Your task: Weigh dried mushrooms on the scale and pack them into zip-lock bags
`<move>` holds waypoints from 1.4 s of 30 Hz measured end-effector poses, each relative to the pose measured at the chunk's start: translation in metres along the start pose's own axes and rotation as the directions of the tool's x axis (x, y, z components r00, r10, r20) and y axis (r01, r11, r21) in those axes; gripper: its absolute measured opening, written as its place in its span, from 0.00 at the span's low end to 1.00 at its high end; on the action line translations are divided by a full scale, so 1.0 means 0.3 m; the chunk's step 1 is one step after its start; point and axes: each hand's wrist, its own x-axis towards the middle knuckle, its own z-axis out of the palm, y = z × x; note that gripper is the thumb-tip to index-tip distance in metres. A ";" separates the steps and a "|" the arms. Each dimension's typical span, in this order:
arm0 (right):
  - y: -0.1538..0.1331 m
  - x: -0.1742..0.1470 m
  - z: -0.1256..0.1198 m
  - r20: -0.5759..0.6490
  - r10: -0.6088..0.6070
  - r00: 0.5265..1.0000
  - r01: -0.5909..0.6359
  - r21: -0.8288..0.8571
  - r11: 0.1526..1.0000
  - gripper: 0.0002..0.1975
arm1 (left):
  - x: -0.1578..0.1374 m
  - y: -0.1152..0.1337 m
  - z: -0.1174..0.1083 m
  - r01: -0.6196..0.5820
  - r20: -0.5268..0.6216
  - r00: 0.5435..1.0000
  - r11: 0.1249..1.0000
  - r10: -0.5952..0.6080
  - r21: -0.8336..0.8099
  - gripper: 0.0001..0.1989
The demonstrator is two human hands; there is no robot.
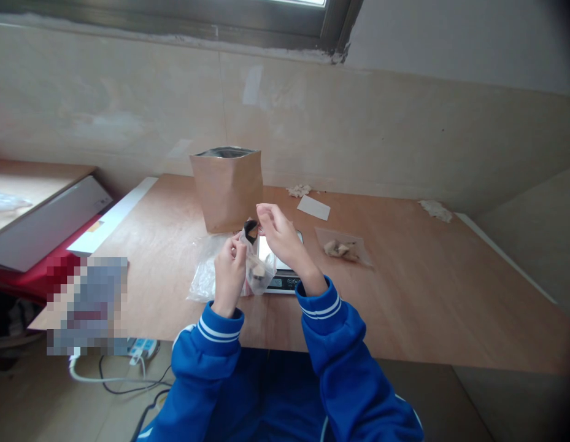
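Note:
My left hand [230, 270] is closed on the upper edge of a small clear plastic bag [261, 283], which hangs over the front left of a digital scale [287, 283]. Pale pieces show through the bag. A small dark curved thing [250, 231] is at the bag's mouth, between my hands; its kind is unclear. My right hand [282, 236] is raised just right of the mouth, above the scale, its fingers bent and pressed together. Whatever they may hold is hidden. Left of the bag, more crumpled clear plastic [202, 267] lies on the table.
Behind my hands stands an open brown paper pouch [229, 190] with a silvery lining. A clear bag of pale pieces [343, 248] lies to the right. Farther back are a white card [313, 207] and pale scraps [299, 191]. Another pale heap [435, 210] lies at the far right.

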 end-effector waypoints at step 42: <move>0.138 -0.092 -0.031 -0.177 -0.070 0.982 0.083 0.068 0.994 0.19 | 0.004 0.001 -0.016 0.097 -0.034 0.994 0.982 -0.104 -0.165 0.18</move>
